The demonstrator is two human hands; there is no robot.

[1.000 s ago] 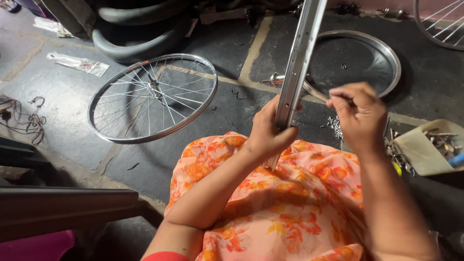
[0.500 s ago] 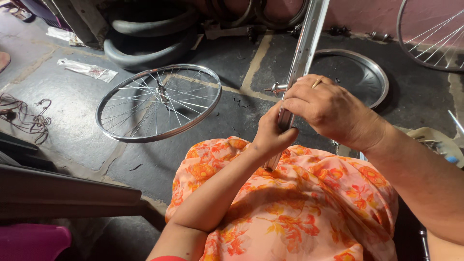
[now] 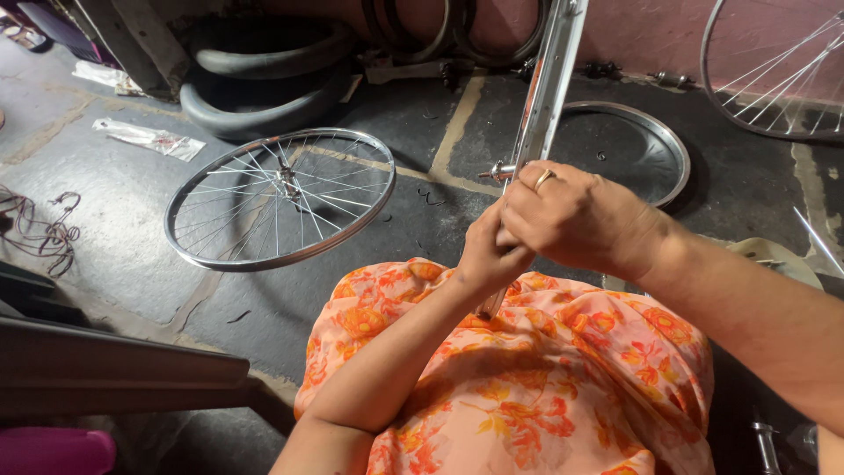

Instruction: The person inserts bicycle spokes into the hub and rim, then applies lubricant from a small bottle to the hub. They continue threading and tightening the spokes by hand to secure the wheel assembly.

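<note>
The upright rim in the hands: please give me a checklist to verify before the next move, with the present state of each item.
1. Left hand grips the upright rim: ok.
2. Right hand is on the rim, above the left hand: ok.
3. Rim's lower end rests on the lap cloth: ok.
4. What the right fingers pinch: cannot tell, hidden.
5. Spoked wheel lies flat on the floor, apart from the rim: ok.
6. Bare rim behind, lying flat: ok.

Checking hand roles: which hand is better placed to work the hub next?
Probably right. The right hand lies next to the hub, while the left hand grips the upright rim lower down, steadying it.
</note>
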